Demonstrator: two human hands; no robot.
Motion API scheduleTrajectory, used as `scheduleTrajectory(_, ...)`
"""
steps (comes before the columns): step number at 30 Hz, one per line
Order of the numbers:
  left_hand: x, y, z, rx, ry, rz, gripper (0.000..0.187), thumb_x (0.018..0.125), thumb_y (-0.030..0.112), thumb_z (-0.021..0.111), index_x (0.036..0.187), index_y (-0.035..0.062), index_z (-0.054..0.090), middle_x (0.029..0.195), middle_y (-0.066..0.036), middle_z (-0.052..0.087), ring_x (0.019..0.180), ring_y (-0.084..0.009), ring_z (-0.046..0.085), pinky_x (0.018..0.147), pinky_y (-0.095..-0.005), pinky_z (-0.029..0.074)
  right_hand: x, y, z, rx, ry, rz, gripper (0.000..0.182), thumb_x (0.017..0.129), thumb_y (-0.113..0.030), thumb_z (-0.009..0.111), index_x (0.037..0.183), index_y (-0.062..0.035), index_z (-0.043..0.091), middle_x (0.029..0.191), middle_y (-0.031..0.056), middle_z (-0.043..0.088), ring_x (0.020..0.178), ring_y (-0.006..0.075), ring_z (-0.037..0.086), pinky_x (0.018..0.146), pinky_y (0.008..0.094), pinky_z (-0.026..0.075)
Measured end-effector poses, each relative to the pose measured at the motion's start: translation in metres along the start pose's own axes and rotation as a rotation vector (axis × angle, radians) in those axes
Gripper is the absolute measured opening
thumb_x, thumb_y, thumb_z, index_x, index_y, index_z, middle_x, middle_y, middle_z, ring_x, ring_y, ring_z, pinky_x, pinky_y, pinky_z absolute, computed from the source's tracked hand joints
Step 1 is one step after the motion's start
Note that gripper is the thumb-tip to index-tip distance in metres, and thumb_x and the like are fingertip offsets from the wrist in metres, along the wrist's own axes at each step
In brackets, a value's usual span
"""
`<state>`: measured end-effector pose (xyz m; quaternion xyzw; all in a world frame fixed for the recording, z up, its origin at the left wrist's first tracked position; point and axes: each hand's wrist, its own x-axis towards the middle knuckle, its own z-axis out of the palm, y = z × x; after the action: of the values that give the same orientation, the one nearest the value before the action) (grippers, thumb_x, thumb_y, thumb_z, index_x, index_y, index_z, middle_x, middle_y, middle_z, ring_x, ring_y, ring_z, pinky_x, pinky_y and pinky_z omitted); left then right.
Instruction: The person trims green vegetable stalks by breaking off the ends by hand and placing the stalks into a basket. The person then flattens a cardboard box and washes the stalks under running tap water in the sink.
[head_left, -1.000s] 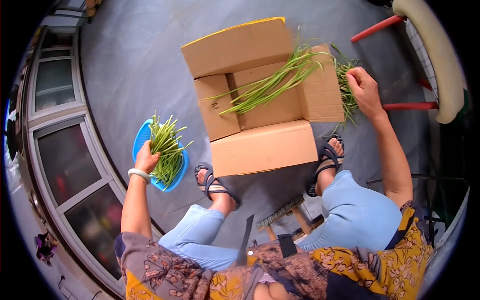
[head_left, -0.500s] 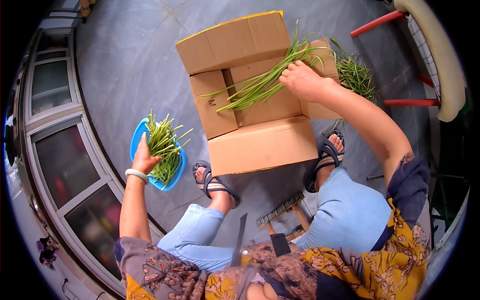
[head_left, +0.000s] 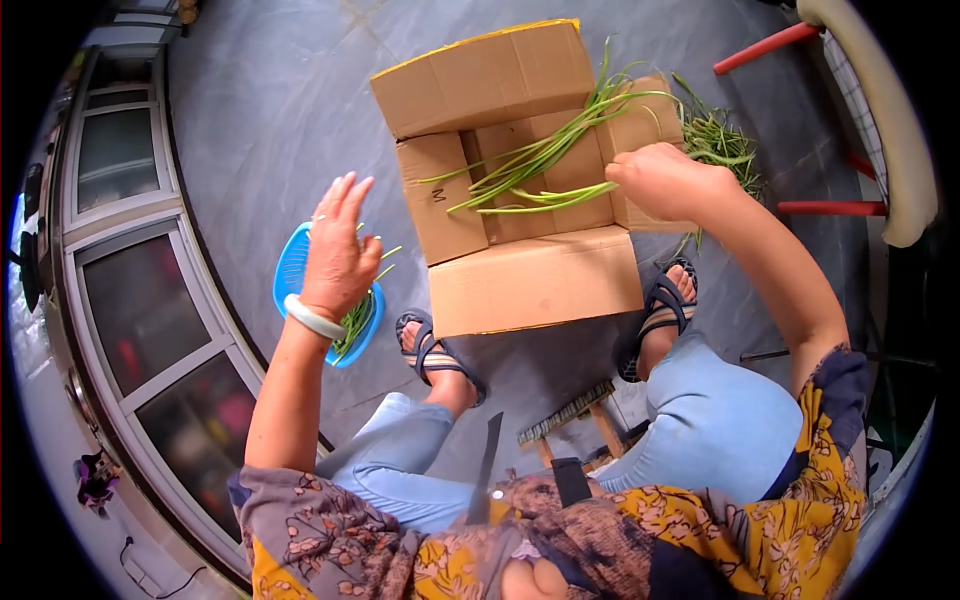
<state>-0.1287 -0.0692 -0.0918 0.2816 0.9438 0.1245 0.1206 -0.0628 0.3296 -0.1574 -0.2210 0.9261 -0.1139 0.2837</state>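
My right hand (head_left: 668,182) is closed around the ends of a few long green garlic scapes (head_left: 560,199), above the right side of an open cardboard box (head_left: 535,285). More garlic scapes (head_left: 540,155) lie loose across the top of the box, pointing up and right. On the left, my left hand (head_left: 342,245) is raised over a blue plastic basket (head_left: 290,262), fingers stretched out and holding nothing. Cut green stems (head_left: 355,322) lie in that basket, partly hidden by my hand and wrist.
A heap of green trimmings (head_left: 722,145) lies on the grey floor right of the box. Beyond it stands a red-legged seat (head_left: 830,207). My sandalled feet flank the box's near side. A small wooden stool (head_left: 600,430) is between my legs; glass-panelled doors (head_left: 140,280) run along the left.
My left hand has left the stems in the basket, rising and opening. My right hand has moved right and down, separating a few scapes from the bunch on the box.
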Motion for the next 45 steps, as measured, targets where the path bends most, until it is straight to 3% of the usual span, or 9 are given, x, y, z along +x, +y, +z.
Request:
scheduleTrajectory(4,0.014,0.055,-0.001,-0.484,-0.158,-0.063,0.063,0.075,-0.004,0.052,0.137,0.0059,0.045,0.146,-0.018,0.037,0.137,-0.0329,0.035,0.111,-0.0376,0.030,-0.037,-0.004,-0.007,0.412,0.109,0.022,0.020,0.090,-0.018,0.054,0.091,0.0014,0.058,0.081,0.0210,0.062,0.084,0.0382,0.061,0.074,0.0442,0.048)
scheduleTrajectory(12,0.038,0.179,-0.002,-0.329,-0.282,0.404,0.075,0.075,0.024,0.080,0.137,0.0028,0.042,0.139,-0.021,0.045,0.128,-0.0353,0.044,0.103,-0.0389,0.039,-0.067,-0.044,-0.034,0.793,-0.053,-0.171,0.025,0.093,-0.023,0.052,0.097,0.0000,0.060,0.078,0.0205,0.061,0.075,0.0352,0.059,0.068,0.0430,0.045)
scheduleTrajectory(14,0.038,0.186,0.014,-0.640,-0.541,0.269,0.071,0.080,0.026,0.075,0.136,0.0024,0.041,0.123,-0.022,0.057,0.112,-0.0370,0.056,0.095,-0.0427,0.046,-0.070,-0.048,-0.035,0.864,-0.058,-0.208,0.026,0.093,-0.024,0.053,0.098,-0.0004,0.062,0.077,0.0184,0.061,0.072,0.0314,0.059,0.066,0.0416,0.045)
scheduleTrajectory(15,0.038,0.189,0.019,-0.755,-0.589,0.255,0.060,0.087,0.024,0.069,0.137,0.0047,0.041,0.099,-0.015,0.066,0.087,-0.0263,0.065,0.074,-0.0335,0.051,-0.072,-0.049,-0.033,0.926,-0.042,-0.226,0.026,0.093,-0.024,0.053,0.098,-0.0006,0.062,0.076,0.0171,0.061,0.071,0.0293,0.059,0.065,0.0409,0.045)
scheduleTrajectory(19,0.025,0.196,-0.002,-0.935,-0.851,-0.271,0.035,0.098,0.025,0.055,0.126,0.0054,0.049,0.077,0.000,0.062,0.064,-0.0027,0.049,0.056,-0.0192,0.041,-0.079,-0.037,-0.019,1.120,-0.001,-0.222,0.027,0.093,-0.025,0.054,0.098,0.0002,0.064,0.074,0.0093,0.062,0.066,0.0178,0.061,0.060,0.0328,0.048)
scheduleTrajectory(24,-0.006,0.195,-0.012,-1.091,-0.795,-0.432,0.019,0.102,0.022,0.047,0.109,0.0057,0.053,0.081,-0.001,0.063,0.060,-0.0018,0.047,0.056,-0.0160,0.040,-0.084,-0.031,-0.016,1.293,-0.017,-0.240,0.027,0.094,-0.025,0.054,0.093,0.0004,0.064,0.074,0.0057,0.062,0.066,0.0130,0.060,0.059,0.0291,0.049)
scheduleTrajectory(31,-0.040,0.198,-0.007,-1.031,-0.725,-0.514,0.019,0.100,0.018,0.049,0.103,0.0012,0.058,0.089,-0.002,0.062,0.061,-0.0033,0.050,0.055,-0.0187,0.042,-0.086,-0.051,-0.018,1.114,0.040,-0.375,0.020,0.091,-0.020,0.058,0.091,-0.0011,0.063,0.070,0.0072,0.061,0.065,0.0161,0.056,0.060,0.0325,0.044)
scheduleTrajectory(37,-0.045,0.200,0.010,-0.907,-0.533,-0.243,0.019,0.095,0.016,0.056,0.096,-0.0016,0.063,0.075,-0.004,0.056,0.061,-0.0102,0.050,0.055,-0.0270,0.041,-0.077,-0.060,-0.013,0.999,0.074,-0.378,0.010,0.083,-0.011,0.058,0.085,-0.0017,0.062,0.071,0.0134,0.061,0.063,0.0262,0.057,0.059,0.0362,0.045)
scheduleTrajectory(45,-0.050,0.201,0.010,-0.989,-0.645,-0.420,0.026,0.100,0.019,0.049,0.110,-0.0002,0.063,0.071,0.001,0.059,0.050,-0.0035,0.046,0.048,-0.0197,0.039,-0.054,-0.089,0.014,0.637,0.674,-0.343,0.009,0.077,-0.009,0.062,0.074,-0.0035,0.055,0.068,0.0122,0.057,0.062,0.0338,0.058,0.057,0.0401,0.047)
